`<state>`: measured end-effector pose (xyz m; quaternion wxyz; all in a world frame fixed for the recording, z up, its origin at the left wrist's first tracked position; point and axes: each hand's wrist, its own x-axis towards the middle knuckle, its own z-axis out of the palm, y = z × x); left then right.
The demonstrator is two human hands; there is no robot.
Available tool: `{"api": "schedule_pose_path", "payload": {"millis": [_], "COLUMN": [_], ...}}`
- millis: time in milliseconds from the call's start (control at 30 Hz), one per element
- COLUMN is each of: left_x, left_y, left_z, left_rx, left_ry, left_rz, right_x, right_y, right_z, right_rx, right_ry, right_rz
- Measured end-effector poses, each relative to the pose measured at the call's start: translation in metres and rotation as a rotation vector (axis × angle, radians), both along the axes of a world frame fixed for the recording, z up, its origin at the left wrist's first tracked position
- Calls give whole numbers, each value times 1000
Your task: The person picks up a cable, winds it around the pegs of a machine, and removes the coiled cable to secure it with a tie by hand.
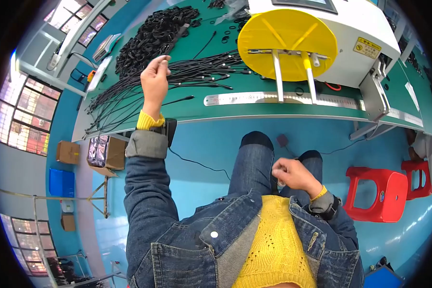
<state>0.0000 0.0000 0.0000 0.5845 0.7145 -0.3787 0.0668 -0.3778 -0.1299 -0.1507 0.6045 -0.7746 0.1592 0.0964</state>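
Observation:
My left hand point(155, 86) is raised over the near edge of a spread of thin black cables point(206, 67) on the green worktable. Its fingers are curled in with the thumb against them, and whatever they may hold is hidden. Down at my lap, above my thighs, my right hand point(296, 174) is closed with thumb and fingertips together. A small pale spot shows under its fingers, too small to name. Beyond the cables lies a large heap of coiled black cables point(146, 43). A white machine point(360, 29) with a round yellow disc point(288, 43) and two projecting rods stands to the right.
A steel ruler point(254, 98) lies along the front of the green table point(187, 106). Red stools point(386, 197) stand on the blue floor at the right. Cardboard boxes point(115, 153) and a blue bin point(61, 183) are at the left. A cord point(197, 163) runs across the floor.

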Motion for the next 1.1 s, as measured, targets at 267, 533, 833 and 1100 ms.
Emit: {"api": "schedule_pose_path", "payload": {"millis": [267, 533, 833, 1100], "left_x": [-155, -202, -178, -170], "left_y": [0, -41, -115, -135], "left_z": [7, 30, 14, 11], "left_rx": [244, 233, 47, 89], "left_ry": [-429, -479, -300, -320], "left_rz": [-312, -444, -306, -235], "right_x": [5, -1, 46, 77], "right_y": [-13, -50, -98, -122], "right_z": [113, 145, 127, 105], "right_rx": [-921, -1396, -1461, -1351], "right_ry": [-1005, -1013, -737, -740], "right_rz": [-663, -572, -665, -781]}}
